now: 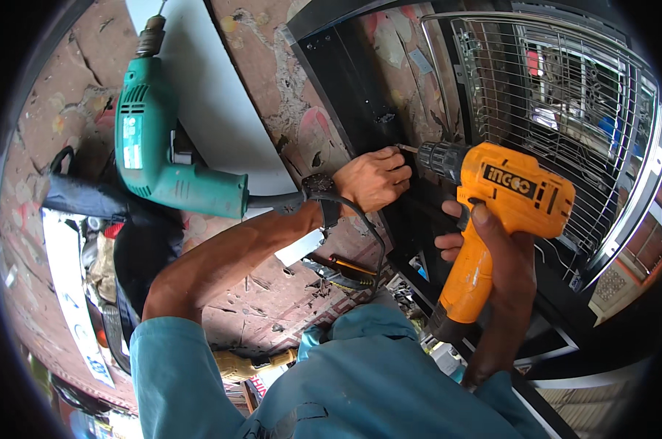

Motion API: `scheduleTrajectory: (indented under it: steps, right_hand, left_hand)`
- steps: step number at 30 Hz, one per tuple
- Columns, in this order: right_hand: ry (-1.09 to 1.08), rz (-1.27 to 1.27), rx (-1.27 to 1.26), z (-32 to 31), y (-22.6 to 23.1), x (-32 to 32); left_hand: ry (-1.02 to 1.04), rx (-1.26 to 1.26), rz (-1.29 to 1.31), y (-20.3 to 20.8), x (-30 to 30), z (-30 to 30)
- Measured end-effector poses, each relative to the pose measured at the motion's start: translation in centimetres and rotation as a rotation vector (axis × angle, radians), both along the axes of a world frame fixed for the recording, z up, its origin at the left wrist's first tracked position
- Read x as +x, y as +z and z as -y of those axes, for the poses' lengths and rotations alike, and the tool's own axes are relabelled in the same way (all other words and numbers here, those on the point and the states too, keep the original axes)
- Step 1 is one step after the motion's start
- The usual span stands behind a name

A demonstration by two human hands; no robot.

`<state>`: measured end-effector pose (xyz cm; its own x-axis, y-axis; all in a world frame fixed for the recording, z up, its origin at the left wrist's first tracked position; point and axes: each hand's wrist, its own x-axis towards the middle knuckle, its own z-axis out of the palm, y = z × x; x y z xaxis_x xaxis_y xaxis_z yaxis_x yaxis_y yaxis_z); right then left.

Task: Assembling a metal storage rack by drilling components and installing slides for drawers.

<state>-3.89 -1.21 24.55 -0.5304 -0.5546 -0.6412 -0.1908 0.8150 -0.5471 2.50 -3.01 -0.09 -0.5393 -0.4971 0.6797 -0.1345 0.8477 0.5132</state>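
My right hand (pixel 498 245) grips an orange cordless drill (pixel 515 183), a finger at its trigger. The drill's black chuck (pixel 443 159) points left, and the thin bit in it ends close to the fingers of my left hand (pixel 378 179). Those fingers are curled together at the edge of a black frame (pixel 360 95); whatever they pinch, if anything, is hidden. A dark band is round my left wrist. To the left of that hand lies a green corded drill (pixel 152 146), its black cord running past my left wrist.
A wire rack (pixel 550 110) stands inside the black frame at the right. Under the green drill lies a pale flat panel (pixel 214 95) on a worn, patterned surface (pixel 302 80). An open dark bag (pixel 144 241) with assorted items sits at the left. A yellow-handled tool (pixel 351 265) lies below my left hand.
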Motion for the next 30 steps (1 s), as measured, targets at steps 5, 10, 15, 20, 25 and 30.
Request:
scheduleTrajectory:
  steps: [5,10,15,20,25,30]
  right_hand:
    - [-0.063,-0.018,0.045,0.1,0.1,0.7]
    - [-0.263,0.067,0.03,-1.2,0.1,1.1]
    - [-0.275,0.099,0.083,-0.1,0.2,0.4]
    - [-0.217,0.063,0.114,0.1,0.0,0.2]
    - [-0.263,0.048,0.114,0.3,-0.1,0.2]
    - [-0.241,0.074,0.113,0.0,-0.3,-0.1]
  left_hand:
    - [-0.026,0.033,-0.037,-0.9,-0.1,-0.8]
    - [-0.07,0.06,-0.022,-0.2,-0.1,-0.7]
    - [-0.089,0.106,-0.038,-0.4,-0.1,-0.6]
    - [-0.104,0.158,-0.046,-0.3,-0.1,-0.7]
    - [-0.072,0.143,-0.058,-0.1,-0.2,-0.6]
    - [-0.069,0.132,-0.052,0.0,-0.2,-0.5]
